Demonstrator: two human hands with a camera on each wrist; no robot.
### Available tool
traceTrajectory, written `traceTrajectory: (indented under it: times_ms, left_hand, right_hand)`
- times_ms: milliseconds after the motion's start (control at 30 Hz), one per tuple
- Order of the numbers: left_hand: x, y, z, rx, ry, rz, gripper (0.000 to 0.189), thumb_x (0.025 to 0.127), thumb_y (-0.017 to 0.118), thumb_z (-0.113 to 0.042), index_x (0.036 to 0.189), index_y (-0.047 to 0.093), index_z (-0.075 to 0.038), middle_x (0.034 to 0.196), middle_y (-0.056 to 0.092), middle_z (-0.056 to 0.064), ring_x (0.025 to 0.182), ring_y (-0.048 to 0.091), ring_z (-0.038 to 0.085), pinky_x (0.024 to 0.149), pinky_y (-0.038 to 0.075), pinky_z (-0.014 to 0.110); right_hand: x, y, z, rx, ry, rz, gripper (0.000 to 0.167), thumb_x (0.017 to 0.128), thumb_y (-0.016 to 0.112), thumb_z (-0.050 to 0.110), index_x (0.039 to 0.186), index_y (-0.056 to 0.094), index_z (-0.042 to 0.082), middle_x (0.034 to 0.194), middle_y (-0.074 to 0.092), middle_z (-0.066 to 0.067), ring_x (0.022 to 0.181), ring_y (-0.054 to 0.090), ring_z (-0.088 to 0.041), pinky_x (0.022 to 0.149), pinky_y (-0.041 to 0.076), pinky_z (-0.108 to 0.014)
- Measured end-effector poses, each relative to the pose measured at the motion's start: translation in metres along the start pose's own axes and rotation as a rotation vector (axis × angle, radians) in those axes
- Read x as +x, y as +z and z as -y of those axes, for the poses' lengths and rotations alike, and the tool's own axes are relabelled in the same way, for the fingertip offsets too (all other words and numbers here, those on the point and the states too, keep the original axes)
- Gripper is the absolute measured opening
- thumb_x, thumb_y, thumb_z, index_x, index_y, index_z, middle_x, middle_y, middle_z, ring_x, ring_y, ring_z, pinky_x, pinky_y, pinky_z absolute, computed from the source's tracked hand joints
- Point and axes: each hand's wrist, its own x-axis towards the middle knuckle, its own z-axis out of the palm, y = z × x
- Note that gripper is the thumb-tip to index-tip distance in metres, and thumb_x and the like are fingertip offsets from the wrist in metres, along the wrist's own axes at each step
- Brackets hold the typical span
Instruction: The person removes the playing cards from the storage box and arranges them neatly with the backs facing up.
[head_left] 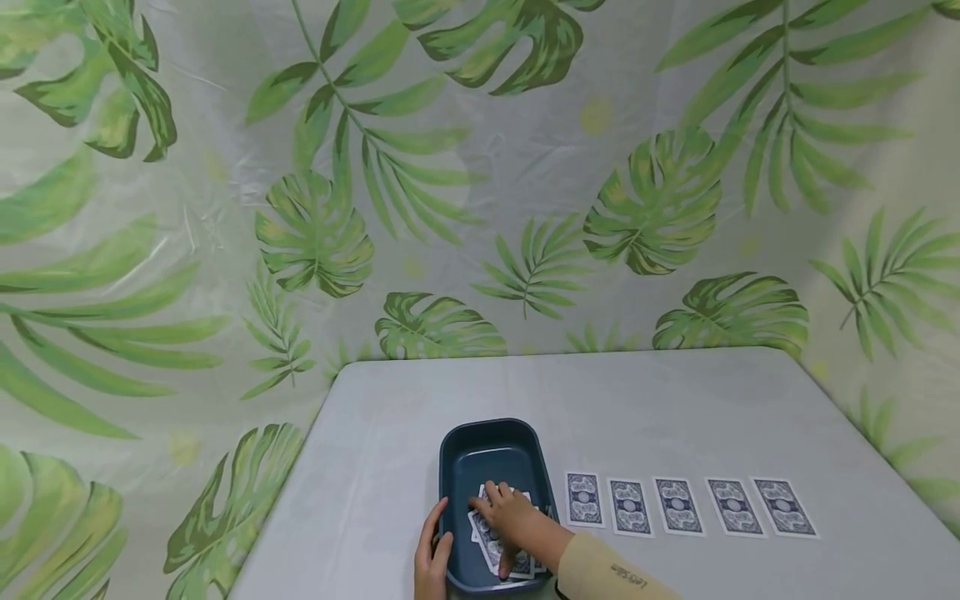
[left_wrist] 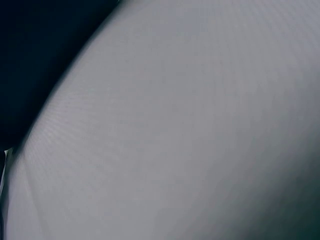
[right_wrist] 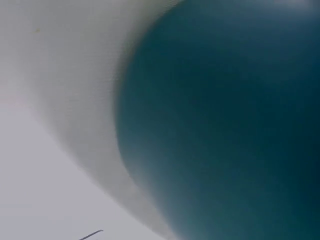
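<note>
A dark blue rectangular tray point(head_left: 491, 435) stands on the table, with several loose playing cards point(head_left: 491, 546) overlapping in its near half, patterned blue backs up. My right hand point(head_left: 517, 521) reaches into it over its right side, fingers spread and touching the cards, thumb pointing down toward the near end. At the tray's left wall is my left hand point(head_left: 431, 558), with fingertip and thumb right at the rim. The left wrist view shows only a dark edge and pale cloth; blurred blue-green tray wall point(right_wrist: 215, 120) fills much of the right wrist view.
To the right of the tray, several playing cards point(head_left: 678, 506) lie face down in a spaced row. The white-covered table point(head_left: 637, 400) has its far edge near a hanging leaf-print sheet point(head_left: 480, 167).
</note>
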Motion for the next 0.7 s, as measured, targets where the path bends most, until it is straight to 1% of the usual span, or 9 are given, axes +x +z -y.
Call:
traceTrajectory:
  times_ms: [167, 367, 433, 500, 567, 667, 700]
  left_hand:
    - [0.001, 0.001, 0.0, -0.005, 0.006, -0.004, 0.039, 0.092, 0.044, -0.015, 0.131, 0.048, -0.017, 0.139, 0.043, 0.006, 0.114, 0.034, -0.015, 0.091, 0.037, 0.015]
    - [0.0, 0.0, 0.0, 0.002, 0.001, 0.016, 0.041, 0.092, 0.043, -0.013, 0.132, 0.046, -0.013, 0.139, 0.042, 0.01, 0.112, 0.039, -0.009, 0.087, 0.04, 0.017]
    - [-0.001, 0.0, 0.0, 0.008, -0.012, 0.024, 0.041, 0.092, 0.043, -0.013, 0.133, 0.045, -0.012, 0.139, 0.041, 0.011, 0.111, 0.04, -0.008, 0.085, 0.04, 0.017]
    - [-0.002, -0.001, -0.001, 0.005, -0.01, 0.03, 0.042, 0.092, 0.043, -0.013, 0.133, 0.044, -0.011, 0.139, 0.041, 0.012, 0.11, 0.04, -0.007, 0.085, 0.041, 0.019]
    - [-0.002, -0.001, -0.001, 0.007, -0.016, 0.038, 0.041, 0.093, 0.042, -0.015, 0.134, 0.044, -0.012, 0.14, 0.04, 0.013, 0.11, 0.04, -0.008, 0.084, 0.042, 0.019]
    - [-0.001, -0.001, -0.002, 0.008, -0.015, 0.037, 0.041, 0.093, 0.043, -0.017, 0.134, 0.044, -0.013, 0.14, 0.04, 0.013, 0.11, 0.039, -0.009, 0.084, 0.042, 0.019]
    - [-0.001, 0.0, -0.002, 0.008, -0.014, 0.036, 0.041, 0.093, 0.043, -0.017, 0.134, 0.044, -0.013, 0.14, 0.041, 0.013, 0.11, 0.04, -0.008, 0.084, 0.042, 0.019]
  right_hand:
    - [-0.005, -0.002, -0.002, -0.014, -0.02, -0.085, 0.104, 0.039, 0.071, 0.074, 0.126, 0.04, 0.025, 0.114, 0.043, -0.002, 0.099, 0.047, -0.016, 0.082, 0.05, -0.029]
    - [-0.014, 0.0, 0.0, -0.142, -0.077, -0.207, 0.102, 0.042, 0.062, 0.081, 0.122, 0.043, 0.021, 0.118, 0.045, 0.003, 0.104, 0.049, -0.011, 0.079, 0.051, -0.029]
    - [-0.018, 0.0, 0.001, -0.17, -0.1, -0.256, 0.102, 0.043, 0.06, 0.083, 0.121, 0.044, 0.02, 0.116, 0.047, 0.004, 0.104, 0.05, -0.009, 0.077, 0.051, -0.027]
    - [-0.021, -0.002, 0.002, -0.146, -0.122, -0.289, 0.1, 0.044, 0.062, 0.08, 0.122, 0.044, 0.021, 0.113, 0.049, 0.003, 0.1, 0.051, -0.009, 0.074, 0.051, -0.024]
    - [-0.024, -0.003, 0.002, -0.113, -0.14, -0.304, 0.098, 0.046, 0.065, 0.077, 0.125, 0.044, 0.025, 0.112, 0.05, 0.002, 0.098, 0.051, -0.01, 0.071, 0.052, -0.022]
    - [-0.027, -0.005, 0.002, -0.039, -0.174, -0.305, 0.088, 0.048, 0.071, 0.069, 0.124, 0.046, 0.033, 0.113, 0.05, -0.002, 0.097, 0.05, -0.014, 0.066, 0.052, -0.021]
    - [-0.028, -0.004, 0.002, -0.012, -0.181, -0.298, 0.084, 0.049, 0.072, 0.067, 0.122, 0.047, 0.033, 0.114, 0.049, -0.002, 0.099, 0.05, -0.015, 0.066, 0.052, -0.021]
